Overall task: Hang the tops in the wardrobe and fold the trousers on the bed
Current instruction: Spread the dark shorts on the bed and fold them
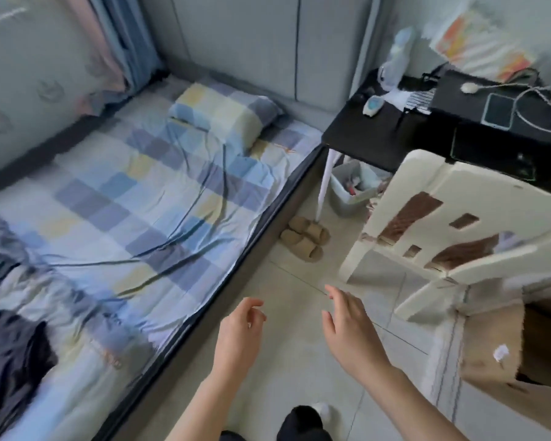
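A bed with a blue, yellow and white checked sheet fills the left half of the head view. Dark crumpled clothes lie in a heap at its near left end, blurred. The grey wardrobe doors stand shut at the far end beyond the pillow. My left hand hovers over the floor beside the bed edge, fingers loosely curled, holding nothing. My right hand hovers just to its right, fingers relaxed and spread, also empty.
A black desk with a phone and cables stands at the right. A worn white chair is in front of it. A grey bin and tan slippers sit on the tiled floor. A cardboard box is at lower right.
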A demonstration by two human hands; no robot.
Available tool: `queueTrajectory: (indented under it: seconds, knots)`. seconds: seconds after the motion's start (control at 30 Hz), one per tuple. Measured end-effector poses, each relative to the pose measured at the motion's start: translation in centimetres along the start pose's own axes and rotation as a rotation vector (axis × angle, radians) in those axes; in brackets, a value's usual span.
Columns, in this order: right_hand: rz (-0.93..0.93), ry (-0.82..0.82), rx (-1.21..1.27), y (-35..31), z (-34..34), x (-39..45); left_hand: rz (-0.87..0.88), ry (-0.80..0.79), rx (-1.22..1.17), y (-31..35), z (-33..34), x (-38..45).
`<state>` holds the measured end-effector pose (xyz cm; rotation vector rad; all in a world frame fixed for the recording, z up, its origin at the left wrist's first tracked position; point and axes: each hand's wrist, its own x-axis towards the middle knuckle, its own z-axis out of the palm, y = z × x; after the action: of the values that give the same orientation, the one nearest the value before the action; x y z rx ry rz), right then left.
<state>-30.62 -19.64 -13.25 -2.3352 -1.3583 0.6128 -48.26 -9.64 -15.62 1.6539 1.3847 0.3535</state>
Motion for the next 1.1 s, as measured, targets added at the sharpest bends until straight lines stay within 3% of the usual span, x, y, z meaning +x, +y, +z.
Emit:
queueTrajectory:
  seconds: [0.3,0.43,0.63,0.87,1.1]
  knots:
    - [-0.249,-0.116,-0.043,-17.0,10.8,0.3,-0.198,0.196,-0.103,-14.4,-14.9,-4.3]
    - [-0.275,-0.179,-0.022,-23.5,15.4,-0.3,-0.269,0.251,-0.114,-20.4,-21.0,-6.4]
    - [-0.436,-0.349,-0.066,-34.0,23.7,0.4,-0.428,0.408,-0.202,-29.0,-30.1,-7.8]
    - [-0.657,-0.585,-0.157,-44.5,32.3,5.7,-0.622,0.535,-0.302,-35.8,-36.2,-5.5]
    - [-0.77,-0.763,-0.252,-53.3,42.4,13.7,-0.856,0.551,-0.34,-42.4,-39.7,0.3]
